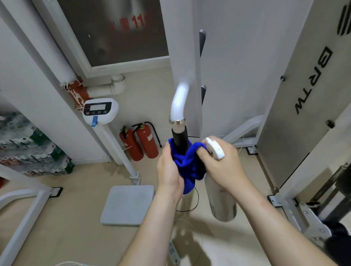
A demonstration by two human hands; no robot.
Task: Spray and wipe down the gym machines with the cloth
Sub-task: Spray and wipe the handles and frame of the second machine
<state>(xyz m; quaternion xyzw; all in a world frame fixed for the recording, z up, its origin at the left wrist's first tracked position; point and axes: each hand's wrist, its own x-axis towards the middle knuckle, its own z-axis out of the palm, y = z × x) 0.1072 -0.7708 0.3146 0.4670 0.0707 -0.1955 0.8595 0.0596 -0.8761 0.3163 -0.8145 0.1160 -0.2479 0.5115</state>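
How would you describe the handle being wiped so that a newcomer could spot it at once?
Start at the tall white column mid-view; a curved white tube runs from it toward the camera, ending in a black grip below a chrome collar. Unlike the two bare black grips behind it, this one has the blue cloth bunched round it.

Bright even indoor light, soft shadows, motion blur, fisheye edges
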